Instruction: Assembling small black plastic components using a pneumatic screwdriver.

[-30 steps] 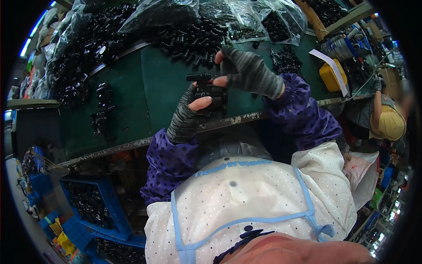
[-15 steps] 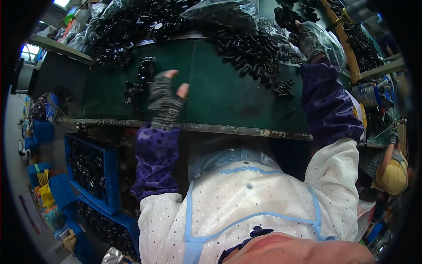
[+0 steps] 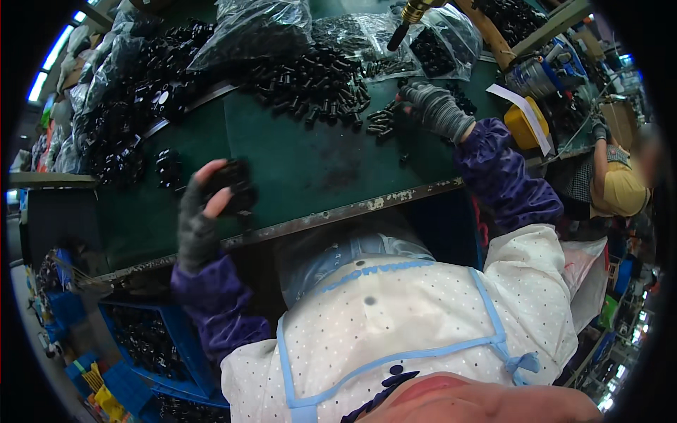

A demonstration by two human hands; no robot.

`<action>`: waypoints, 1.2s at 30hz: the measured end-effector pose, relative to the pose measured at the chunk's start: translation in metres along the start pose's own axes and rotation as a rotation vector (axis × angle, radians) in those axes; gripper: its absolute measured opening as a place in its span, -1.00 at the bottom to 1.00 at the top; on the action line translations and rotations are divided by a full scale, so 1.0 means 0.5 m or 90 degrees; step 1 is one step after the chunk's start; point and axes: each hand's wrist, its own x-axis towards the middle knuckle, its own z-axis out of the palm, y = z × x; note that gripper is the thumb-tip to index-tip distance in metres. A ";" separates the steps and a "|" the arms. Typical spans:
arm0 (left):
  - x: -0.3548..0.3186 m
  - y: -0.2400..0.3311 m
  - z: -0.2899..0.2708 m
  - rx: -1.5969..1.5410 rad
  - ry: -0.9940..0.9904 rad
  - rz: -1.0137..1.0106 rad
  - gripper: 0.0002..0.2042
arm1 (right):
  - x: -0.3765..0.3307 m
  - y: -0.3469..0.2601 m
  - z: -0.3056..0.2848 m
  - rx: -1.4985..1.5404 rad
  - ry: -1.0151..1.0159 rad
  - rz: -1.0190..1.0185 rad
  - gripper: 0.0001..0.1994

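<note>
Black plastic parts (image 3: 310, 77) lie heaped along the far side of the green bench (image 3: 303, 166), and I am working from that heap with both hands. My left hand (image 3: 204, 211), in a fingerless grey glove, is curled around a dark clump of parts (image 3: 236, 190) resting on the green bench near its metal front edge (image 3: 338, 211); the fingers are partly closed over it, thumb and forefinger bare at the tips. My right hand (image 3: 434, 106), gloved the same way, reaches to the near fringe of the heap, fingers bent down among loose pieces (whether it has already pinched one I cannot tell, since the black parts merge with the glove's shadow).

Judged from the layout, the work is far from over: the heap and the clear bags of parts (image 3: 261, 28) beyond it on the green bench remain large, while only a small group (image 3: 169, 169) sits apart, just left of my left hand. Blue bins (image 3: 155, 345) below the green bench, to my left, hold more dark pieces. A co-worker in yellow (image 3: 620, 190) stands off the bench's right end.
</note>
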 end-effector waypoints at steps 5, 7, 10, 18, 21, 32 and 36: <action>0.049 -0.101 0.156 -0.192 -0.052 -0.029 -0.56 | 0.052 -0.087 -0.013 -0.226 -0.156 0.075 -0.71; 0.049 -0.156 0.168 -0.181 -0.040 -0.016 -0.50 | 0.022 -0.066 -0.005 -0.195 -0.083 0.033 -0.69; 0.036 -0.152 0.177 0.475 0.142 0.319 -0.35 | -0.013 -0.030 0.004 -0.070 0.033 -0.035 -0.70; 0.117 -0.056 0.209 0.720 -0.248 0.311 -0.34 | -0.001 -0.167 -0.033 0.566 0.039 -0.026 -0.84; 0.121 -0.066 0.214 0.699 -0.235 0.274 -0.33 | -0.009 -0.187 -0.024 0.580 -0.004 -0.020 -0.83; 0.108 -0.078 0.231 0.734 -0.252 0.322 -0.26 | -0.036 -0.197 -0.014 0.384 0.054 -0.126 -0.84; 0.091 -0.082 0.238 0.733 -0.192 0.313 -0.28 | -0.055 -0.215 -0.005 0.316 0.066 -0.164 -0.88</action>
